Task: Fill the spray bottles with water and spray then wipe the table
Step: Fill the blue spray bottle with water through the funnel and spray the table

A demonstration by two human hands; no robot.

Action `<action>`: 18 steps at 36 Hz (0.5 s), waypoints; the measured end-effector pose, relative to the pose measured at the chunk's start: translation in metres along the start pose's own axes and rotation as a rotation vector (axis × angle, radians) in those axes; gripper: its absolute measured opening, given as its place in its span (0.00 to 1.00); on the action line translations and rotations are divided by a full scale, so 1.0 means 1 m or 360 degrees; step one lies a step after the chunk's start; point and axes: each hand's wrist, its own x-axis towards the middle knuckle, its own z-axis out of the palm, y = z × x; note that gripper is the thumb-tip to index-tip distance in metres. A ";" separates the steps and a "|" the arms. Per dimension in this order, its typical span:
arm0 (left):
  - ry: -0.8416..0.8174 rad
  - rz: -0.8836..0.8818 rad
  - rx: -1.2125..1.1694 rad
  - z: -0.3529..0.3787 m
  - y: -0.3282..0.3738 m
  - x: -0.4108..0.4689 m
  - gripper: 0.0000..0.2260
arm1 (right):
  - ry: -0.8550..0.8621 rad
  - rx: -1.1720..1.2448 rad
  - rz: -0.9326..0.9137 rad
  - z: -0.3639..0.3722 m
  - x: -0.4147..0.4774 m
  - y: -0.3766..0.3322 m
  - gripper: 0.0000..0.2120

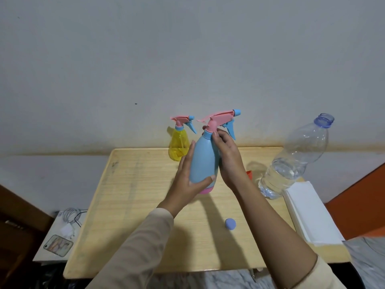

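Observation:
A blue spray bottle (203, 161) with a pink head and pink base stands near the middle of the wooden table (133, 205). My left hand (187, 180) wraps around its lower body. My right hand (227, 155) grips its neck just under the pink spray head. Behind it, at the table's far edge, a yellow see-through spray bottle (179, 147) with a pink and blue head stands upright. To the right stands a large clear water bottle (291, 161), uncapped and roughly half full. Its blue cap (230, 223) lies on the table in front of me.
A white cloth or stack of paper (312, 215) lies at the table's right edge. A small red thing (249, 174) shows behind my right wrist. Left of the table, a lower white surface holds a phone (58, 245) and a charger with cable (69, 224). A wall stands right behind the table.

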 end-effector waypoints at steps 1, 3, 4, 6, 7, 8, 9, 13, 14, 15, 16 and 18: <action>-0.0008 0.0003 -0.0002 0.000 0.000 0.000 0.41 | -0.0062 -0.0038 0.0007 -0.001 0.000 -0.001 0.13; -0.0018 0.0007 -0.0017 -0.001 0.002 0.001 0.41 | -0.0126 -0.0116 0.0008 -0.001 -0.001 -0.005 0.15; -0.0016 0.0009 -0.0028 0.000 0.002 0.001 0.42 | -0.0119 -0.0127 -0.0007 -0.001 -0.001 -0.007 0.16; 0.0001 0.0014 -0.0036 0.001 0.003 0.001 0.42 | -0.0062 -0.0132 -0.0056 0.001 -0.001 -0.008 0.17; 0.0012 0.0013 -0.0025 0.002 0.004 0.001 0.41 | -0.0030 -0.0129 -0.0081 0.002 0.000 -0.008 0.16; 0.0021 0.0008 -0.0004 0.003 0.005 0.001 0.41 | -0.0001 -0.0125 -0.0104 0.003 -0.001 -0.007 0.16; 0.0029 0.0003 0.0026 0.004 0.007 0.001 0.41 | 0.0026 -0.0126 -0.0127 0.003 -0.001 -0.006 0.15; 0.0066 -0.0002 0.0158 0.007 0.008 -0.003 0.42 | 0.0147 -0.0156 -0.0192 0.005 -0.001 -0.002 0.16; 0.0076 -0.0001 0.0180 0.008 0.008 -0.004 0.42 | 0.0172 -0.0167 -0.0206 0.005 -0.001 -0.001 0.16; 0.0085 0.0000 0.0198 0.009 0.007 -0.005 0.42 | 0.0192 -0.0187 -0.0219 0.006 -0.001 0.000 0.16; 0.0092 -0.0003 0.0215 0.010 0.008 -0.005 0.42 | 0.0207 -0.0205 -0.0232 0.006 -0.002 0.001 0.16; 0.0108 -0.0015 0.0244 0.012 0.009 -0.006 0.43 | 0.0233 -0.0225 -0.0258 0.005 -0.001 0.004 0.16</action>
